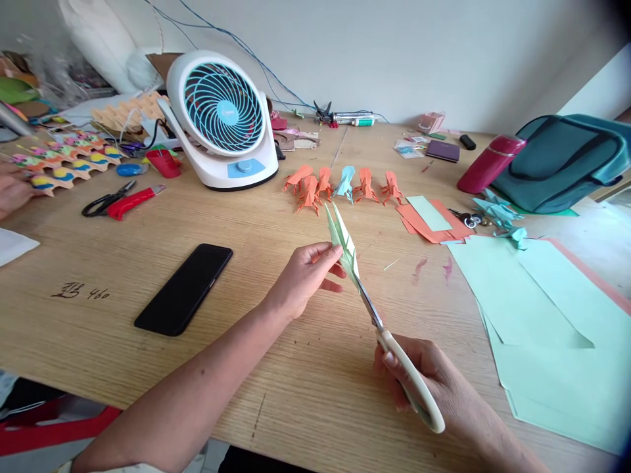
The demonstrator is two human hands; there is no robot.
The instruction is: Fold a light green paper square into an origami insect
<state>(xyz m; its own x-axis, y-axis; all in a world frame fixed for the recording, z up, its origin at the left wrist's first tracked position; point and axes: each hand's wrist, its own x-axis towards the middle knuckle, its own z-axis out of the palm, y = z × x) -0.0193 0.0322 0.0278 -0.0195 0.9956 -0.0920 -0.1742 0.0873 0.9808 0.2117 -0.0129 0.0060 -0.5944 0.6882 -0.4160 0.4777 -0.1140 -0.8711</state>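
Note:
My left hand (308,276) pinches a folded piece of pale green paper (345,246) between thumb and fingers, its pointed tips facing away from me. In my right hand (419,368) is a pair of scissors (407,371) with cream handles, and its blades reach up to the paper's near end. Whether the blades are fully closed on the paper is hard to see. Beyond my hands stands a row of folded orange paper figures (365,185) with one light blue paper figure (345,182) among them.
A black phone (184,289) lies left of my forearm. Pale green sheets (547,315) spread at the right, near orange paper (431,220), keys and a pink bottle (491,163). Behind are a white fan (221,118) and teal bag (562,161). Another person's hand (14,190) rests far left.

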